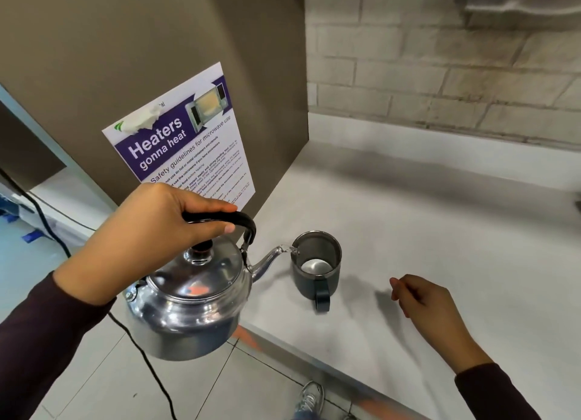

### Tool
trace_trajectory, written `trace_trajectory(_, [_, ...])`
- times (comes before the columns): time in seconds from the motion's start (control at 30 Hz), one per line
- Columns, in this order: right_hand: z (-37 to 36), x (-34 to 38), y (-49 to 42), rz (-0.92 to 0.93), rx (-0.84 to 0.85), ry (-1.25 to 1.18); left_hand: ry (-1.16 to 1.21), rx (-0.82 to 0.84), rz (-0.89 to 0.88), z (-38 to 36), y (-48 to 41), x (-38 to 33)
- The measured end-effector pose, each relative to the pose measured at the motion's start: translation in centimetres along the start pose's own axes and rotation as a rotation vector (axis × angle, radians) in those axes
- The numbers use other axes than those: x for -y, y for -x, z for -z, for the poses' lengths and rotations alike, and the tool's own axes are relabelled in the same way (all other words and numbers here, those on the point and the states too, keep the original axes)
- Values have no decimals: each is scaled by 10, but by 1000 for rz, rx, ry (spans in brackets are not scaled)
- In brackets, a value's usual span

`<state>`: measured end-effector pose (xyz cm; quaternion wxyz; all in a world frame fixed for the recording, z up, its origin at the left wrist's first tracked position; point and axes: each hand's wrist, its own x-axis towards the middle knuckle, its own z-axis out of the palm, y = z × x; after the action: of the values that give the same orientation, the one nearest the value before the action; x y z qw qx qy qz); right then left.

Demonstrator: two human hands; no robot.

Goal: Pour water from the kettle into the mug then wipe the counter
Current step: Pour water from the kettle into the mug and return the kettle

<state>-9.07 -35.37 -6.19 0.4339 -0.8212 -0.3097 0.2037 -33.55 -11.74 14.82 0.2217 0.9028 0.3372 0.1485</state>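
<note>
The kettle [188,297] is tipped toward the right, its spout [267,259] pointing at the mug [316,267], its long axis running from the low rear body at lower left up to the spout tip at right. It hangs in the air past the near-left edge of the desk [424,231], partly over the floor [94,372]. A thin stream of water [290,249] leaves the spout tip and meets the mug's left rim.

The mug stands upright on the desk, mouth up, its handle [323,298] pointing toward the person; a pale shine shows at its bottom.

The left hand [157,227] is the grip on the kettle: fingers wrapped tight round the black handle [229,220], directly above the lid knob [201,249], the body hanging below it. The right hand [421,300] hovers over the desk right of the mug, well apart from it, fingers loosely curled and holding nothing.

A poster [179,139] on the brown panel [125,42] behind reads "Heaters gonna heat" and "Safety guidelines for microwave use"; the small print is too fine to read. A black cable [47,227] trails across the floor at left.
</note>
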Motion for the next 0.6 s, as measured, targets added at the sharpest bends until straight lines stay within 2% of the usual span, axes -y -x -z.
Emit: trace_trajectory(0.6, [5, -2, -1, -14, -35, 15, -26, 80, 16, 9, -10, -10])
